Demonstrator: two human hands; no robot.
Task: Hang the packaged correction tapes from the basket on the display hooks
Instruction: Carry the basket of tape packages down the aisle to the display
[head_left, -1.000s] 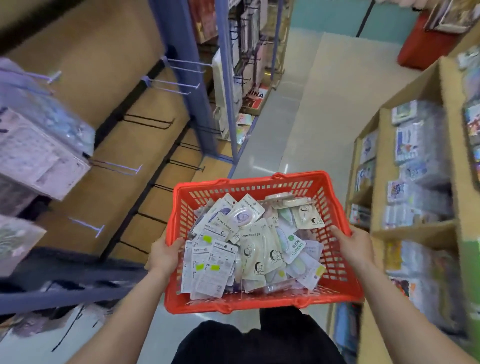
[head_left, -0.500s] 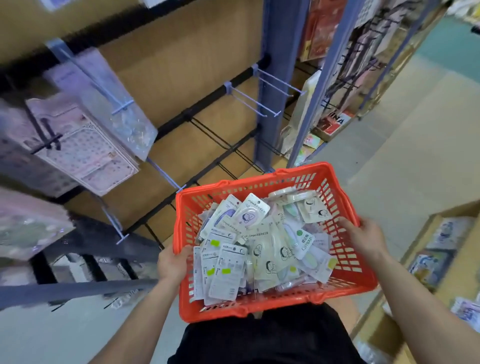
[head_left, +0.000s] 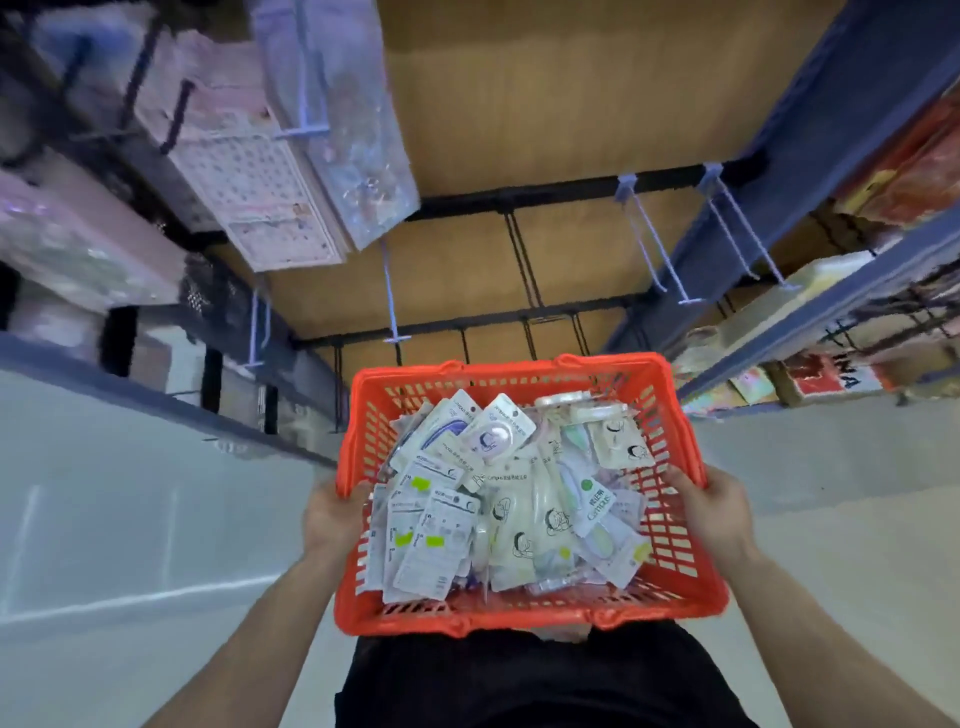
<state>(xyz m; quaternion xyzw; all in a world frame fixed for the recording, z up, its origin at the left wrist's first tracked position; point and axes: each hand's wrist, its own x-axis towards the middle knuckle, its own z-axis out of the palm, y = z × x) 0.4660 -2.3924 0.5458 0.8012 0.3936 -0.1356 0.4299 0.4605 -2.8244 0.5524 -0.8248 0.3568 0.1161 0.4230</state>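
One red plastic basket (head_left: 675, 545) with slotted walls is held in front of the person's body, and both hands carry it. The left hand (head_left: 330, 514) grips the left rim with the fingers curled around the edge, and the right hand (head_left: 714, 512) grips the right rim in the same way. Inside the basket lies a loose pile of flat, white and pale green packaged correction tapes (head_left: 511, 499). They overlap too much for an exact count, but there are clearly more than twenty. None of them hangs on a hook. One packet near the right side carries the word "Campus" in green letters, three packets on the left carry small yellow-green stickers, and the other print is too small to read. Beyond the basket, four bare pale purple display hooks (head_left: 389, 291) stick out from the brown wooden back panel (head_left: 545, 104), and several thin black wire hooks (head_left: 522, 249) stand between them. At the upper left, pink and clear packets of sticker sheets (head_left: 260, 202) hang on hooks.
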